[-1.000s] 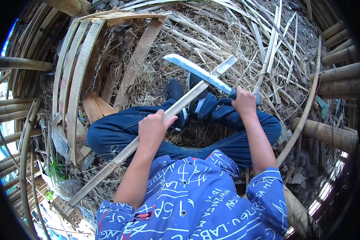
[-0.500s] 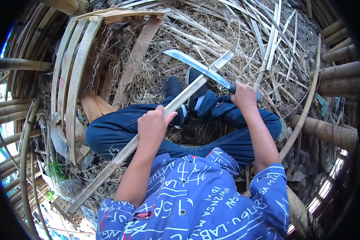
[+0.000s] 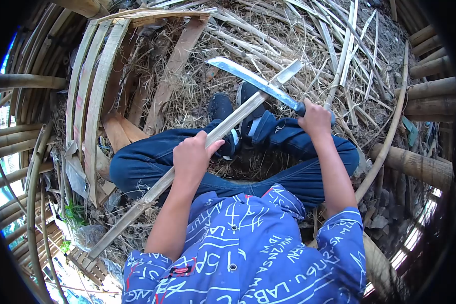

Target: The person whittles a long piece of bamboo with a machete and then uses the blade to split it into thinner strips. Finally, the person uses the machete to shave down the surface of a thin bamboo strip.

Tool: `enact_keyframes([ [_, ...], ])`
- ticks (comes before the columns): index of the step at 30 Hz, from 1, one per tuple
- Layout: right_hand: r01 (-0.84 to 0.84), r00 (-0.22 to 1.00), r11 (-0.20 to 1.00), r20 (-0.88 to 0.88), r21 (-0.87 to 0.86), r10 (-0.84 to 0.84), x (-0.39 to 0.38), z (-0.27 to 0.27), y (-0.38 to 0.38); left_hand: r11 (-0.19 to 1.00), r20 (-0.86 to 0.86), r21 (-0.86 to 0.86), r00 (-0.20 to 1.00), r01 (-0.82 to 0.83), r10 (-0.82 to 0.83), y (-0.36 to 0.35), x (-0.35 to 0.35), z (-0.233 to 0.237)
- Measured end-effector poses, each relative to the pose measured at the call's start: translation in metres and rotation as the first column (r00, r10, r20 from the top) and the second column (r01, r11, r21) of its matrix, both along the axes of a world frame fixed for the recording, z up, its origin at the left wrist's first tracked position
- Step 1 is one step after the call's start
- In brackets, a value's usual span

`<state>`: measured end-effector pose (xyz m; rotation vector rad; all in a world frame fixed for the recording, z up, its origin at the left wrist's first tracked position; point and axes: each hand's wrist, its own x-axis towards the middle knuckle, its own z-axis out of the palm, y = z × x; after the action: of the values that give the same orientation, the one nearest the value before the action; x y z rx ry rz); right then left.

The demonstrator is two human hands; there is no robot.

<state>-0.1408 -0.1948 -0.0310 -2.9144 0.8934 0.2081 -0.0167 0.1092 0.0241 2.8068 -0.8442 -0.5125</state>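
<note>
My left hand [image 3: 191, 153] is wrapped round a long, split bamboo strip [image 3: 240, 115], which runs slantwise from the lower left up past my shoes. In my right hand [image 3: 316, 119] is the dark handle of a machete [image 3: 256, 80]. Its long, slightly curved blade lies across the strip near the strip's upper end and points up to the left. Both hands are closed. Loose fibres cling to the lower part of the strip [image 3: 146, 201].
Wooden slats nailed into a crate-like frame [image 3: 104, 86] stand at the left. Bamboo shavings and strips [image 3: 268, 40] litter the ground ahead. Bamboo poles [image 3: 415, 164] form walls on both sides. My crossed legs [image 3: 147, 162] lie beneath the strip.
The bamboo strip has slid slightly up and to the right through the view. My right hand and the machete have shifted a little right, the blade still across the strip.
</note>
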Motion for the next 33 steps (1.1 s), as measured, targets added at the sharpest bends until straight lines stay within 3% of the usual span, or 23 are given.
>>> enact_keyframes([
  [5,-0.007,0.995,1.0,0.098,-0.001,0.007,-0.007,-0.002,0.001,0.999,0.009,-0.041,1.0,-0.009,0.009,-0.002,0.005,0.002],
  [9,-0.011,1.0,0.999,0.021,-0.043,0.012,-0.014,0.01,0.004,0.998,-0.013,-0.058,0.999,-0.038,0.037,0.0,0.005,-0.002],
  [11,-0.015,1.0,0.998,-0.016,-0.063,0.014,-0.02,0.014,0.003,1.0,-0.02,0.012,0.999,-0.025,0.025,-0.001,0.005,-0.003],
  [15,0.003,1.0,1.0,0.019,-0.009,-0.003,-0.035,0.018,0.003,1.0,0.0,0.018,1.0,0.003,-0.003,0.001,0.008,-0.005],
  [17,0.014,0.998,0.995,0.062,0.097,-0.02,-0.047,0.018,-0.002,0.989,0.052,-0.016,0.987,-0.15,0.151,0.011,0.023,-0.009],
  [22,0.078,0.987,0.985,0.129,0.154,-0.098,-0.061,0.02,0.004,0.983,0.055,-0.072,0.984,-0.167,0.171,0.015,0.032,0.01],
  [26,0.118,0.982,0.99,0.139,0.072,-0.127,-0.045,0.04,0.012,0.982,0.054,-0.115,0.987,-0.147,0.154,0.01,0.027,0.008],
  [28,0.02,0.991,1.0,0.131,0.018,-0.022,-0.037,0.048,0.014,0.987,0.066,-0.101,0.989,-0.128,0.135,0.006,0.021,0.014],
  [33,0.04,0.999,0.99,-0.011,-0.136,-0.042,-0.015,0.046,0.001,0.99,0.033,-0.109,0.995,-0.088,0.092,0.0,0.008,0.02],
])
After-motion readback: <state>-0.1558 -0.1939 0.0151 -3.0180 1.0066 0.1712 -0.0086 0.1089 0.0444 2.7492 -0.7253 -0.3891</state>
